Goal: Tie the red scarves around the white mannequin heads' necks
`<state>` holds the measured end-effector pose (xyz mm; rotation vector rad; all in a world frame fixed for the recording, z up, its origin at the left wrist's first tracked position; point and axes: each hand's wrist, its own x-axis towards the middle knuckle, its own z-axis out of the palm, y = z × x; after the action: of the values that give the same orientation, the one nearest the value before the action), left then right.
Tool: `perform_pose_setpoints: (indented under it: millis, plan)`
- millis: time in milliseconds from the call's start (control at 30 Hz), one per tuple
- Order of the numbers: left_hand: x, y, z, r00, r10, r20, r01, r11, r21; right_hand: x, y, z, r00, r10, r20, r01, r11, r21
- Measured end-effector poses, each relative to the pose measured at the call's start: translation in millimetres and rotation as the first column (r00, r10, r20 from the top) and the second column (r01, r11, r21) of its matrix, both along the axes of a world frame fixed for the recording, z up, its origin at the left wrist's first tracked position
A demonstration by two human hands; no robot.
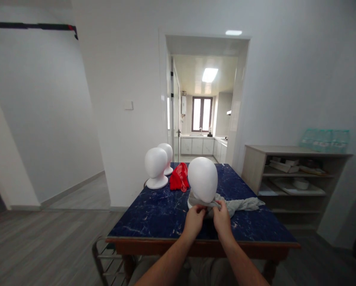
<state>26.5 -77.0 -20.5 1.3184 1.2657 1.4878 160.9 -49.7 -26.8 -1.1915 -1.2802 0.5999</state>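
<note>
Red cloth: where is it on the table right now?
The red cloth lies toward the table's far side, between the left pair of white mannequin heads and the nearest head.

Bare tabletop (154,216) left; mannequin heads (156,167) behind.

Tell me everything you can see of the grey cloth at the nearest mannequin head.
The grey cloth looks thin, soft and crumpled. It is wrapped around the neck of the nearest white mannequin head, low at the base. Both hands pinch it in front: left hand and right hand, close together. A loose tail trails to the right, lying flat on the blue marbled table. Whether a knot is formed is hidden by the fingers.
</note>
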Motion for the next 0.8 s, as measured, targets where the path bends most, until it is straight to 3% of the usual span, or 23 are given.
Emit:
perform_pose_setpoints:
  millis: [333,533,700,800]
  plan:
    - [16.1,-4.3,20.4,0.984,0.123,-0.13,-0.121,0.992,0.024,3.3,-1.2,16.1,0.972,0.194,-0.134,-0.207,0.974,-0.089]
    - [22.3,-6.8,26.1,0.975,0.187,-0.117,-0.189,0.982,-0.011,7.6,-2.8,24.3,0.922,0.291,-0.254,-0.323,0.942,-0.096]
    - [18.8,4.2,21.1,0.98,0.197,-0.012,-0.197,0.976,-0.093,18.9,7.2,18.7,0.954,0.269,-0.131,-0.283,0.953,-0.111]
    - [16.5,8.8,16.9,0.971,0.164,0.174,-0.143,0.981,-0.129,24.1,13.7,12.8,0.979,0.2,0.032,-0.196,0.975,-0.106]
